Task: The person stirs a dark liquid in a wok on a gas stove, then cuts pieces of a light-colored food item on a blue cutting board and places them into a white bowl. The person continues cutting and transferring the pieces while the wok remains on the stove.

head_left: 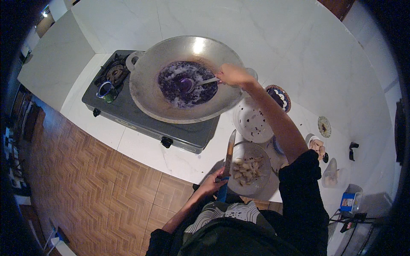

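Note:
A wide metal wok (147, 96) stands on the gas stove (130, 115) and holds dark purple liquid (188, 100) with pale foam on it. Over the wok's right side, my right hand (232, 76) is closed around the handle of a ladle (207, 82), whose bowl sits in the liquid. At the counter's front edge my left hand (212, 183) grips a knife (229, 155) with a blue handle, its blade pointing away from me. Beside the blade is a clear bowl (265, 179) with pale peeled pieces (247, 170) in it.
A white plate (245, 123) with dark scraps lies right of the stove, near a patterned round dish (287, 100). A glass (106, 91) stands by the left burner (115, 73). Farther right are a small glass dish (324, 126) and a jar with a blue label (349, 201).

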A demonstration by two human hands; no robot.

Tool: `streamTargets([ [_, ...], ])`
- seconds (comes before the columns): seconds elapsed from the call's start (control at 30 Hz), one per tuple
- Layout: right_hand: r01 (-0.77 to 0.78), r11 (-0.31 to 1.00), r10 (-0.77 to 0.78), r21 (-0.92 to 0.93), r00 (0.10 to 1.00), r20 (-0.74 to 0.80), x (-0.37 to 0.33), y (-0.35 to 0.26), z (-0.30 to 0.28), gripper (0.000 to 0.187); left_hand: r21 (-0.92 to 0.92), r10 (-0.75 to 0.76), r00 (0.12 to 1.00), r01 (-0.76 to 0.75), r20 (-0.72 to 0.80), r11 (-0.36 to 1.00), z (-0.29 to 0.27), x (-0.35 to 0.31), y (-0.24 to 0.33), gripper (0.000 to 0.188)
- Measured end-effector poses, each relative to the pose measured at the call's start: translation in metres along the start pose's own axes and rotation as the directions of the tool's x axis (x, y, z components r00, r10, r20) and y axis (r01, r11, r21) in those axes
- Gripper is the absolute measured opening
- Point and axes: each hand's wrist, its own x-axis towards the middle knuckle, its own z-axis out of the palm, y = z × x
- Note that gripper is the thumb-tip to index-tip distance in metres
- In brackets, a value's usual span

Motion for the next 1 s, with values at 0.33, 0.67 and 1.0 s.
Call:
streamTargets([
  [0.33, -0.008, 0.942, -0.097, -0.336, 0.95, -0.296, -0.006, 0.01, -0.004, 0.033, 0.004, -0.059, 0.998, 0.059, 0.014, 0.998, -0.002, 0.002, -0.005, 0.064],
  [0.67, -0.13, 0.851, -0.117, -0.509, 0.897, -0.425, -0.02, 0.019, -0.018, 0.016, -0.027, -0.12, 0.991, 0.121, 0.052, 0.992, 0.002, -0.001, 0.012, 0.063],
  [1.0, -0.111, 0.976, 0.075, -0.187, 0.978, -0.192, -0.012, 0.004, 0.009, 0.027, 0.007, -0.02, 0.999, 0.02, 0.035, 1.0, 0.005, -0.003, 0.01, 0.062],
])
